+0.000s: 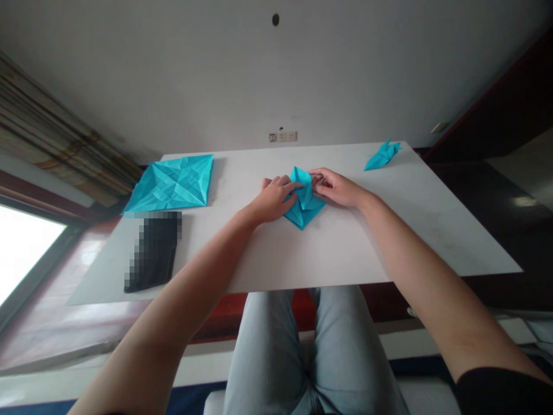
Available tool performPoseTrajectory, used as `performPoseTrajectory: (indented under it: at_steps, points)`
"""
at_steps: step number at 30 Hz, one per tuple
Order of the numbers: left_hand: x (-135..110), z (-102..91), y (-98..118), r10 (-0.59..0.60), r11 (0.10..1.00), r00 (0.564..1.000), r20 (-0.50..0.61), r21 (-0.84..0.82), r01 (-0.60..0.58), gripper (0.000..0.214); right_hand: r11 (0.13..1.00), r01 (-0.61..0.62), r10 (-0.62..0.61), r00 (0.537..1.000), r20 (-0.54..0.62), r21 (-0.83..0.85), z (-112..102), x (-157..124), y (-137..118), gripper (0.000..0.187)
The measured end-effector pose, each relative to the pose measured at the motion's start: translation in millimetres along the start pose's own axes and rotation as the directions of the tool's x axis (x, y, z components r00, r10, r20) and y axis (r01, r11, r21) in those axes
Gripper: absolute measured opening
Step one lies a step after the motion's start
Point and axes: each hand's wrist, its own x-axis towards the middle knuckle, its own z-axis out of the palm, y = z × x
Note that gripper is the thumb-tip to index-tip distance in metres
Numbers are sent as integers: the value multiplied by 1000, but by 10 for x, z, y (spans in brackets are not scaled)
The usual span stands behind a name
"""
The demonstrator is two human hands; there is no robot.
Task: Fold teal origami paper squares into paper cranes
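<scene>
A folded piece of turquoise origami paper (303, 218) lies in the middle of the white table, its lower corner pointing toward me. My left hand (276, 199) holds it from the left, with the index finger and thumb pressed on the folded layers. At the right edge, my right hand (337, 187) has its fingers closed on the same paper in a pinch. The fingertips partly cover the side folds. One narrow flap stands out at the top between my hands.
A creased turquoise sheet (177, 183) lies at the table's far left. A dark pixelated rectangular object (153, 251) sits in front of it. At the far right rests a finished-looking folded turquoise paper figure (382, 155). The white table (302, 265) stands near a wall with sockets (283, 137).
</scene>
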Motion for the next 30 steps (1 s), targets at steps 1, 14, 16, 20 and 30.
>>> performPoseTrajectory:
  at_steps: [1,14,16,20,30]
  points:
    - [0,1,2,-2,1000,1000,-2,-4,2,54,1000,6,-6,1000,14,-17,-8,-10,-8,63]
    - [-18,42,42,-78,996,997,-9,40,78,82,963,86,-82,996,29,-254,-41,-78,-106,103]
    - [-22,45,59,-80,995,997,-16,50,81,83,968,86,-84,996,20,-234,-29,-63,-82,99]
    - [-35,43,88,-81,995,996,-36,59,83,82,986,45,-48,999,-13,-161,9,-34,-36,87]
    - [-56,8,74,-18,1000,999,32,11,18,93,982,40,-60,992,-107,-183,12,13,31,57]
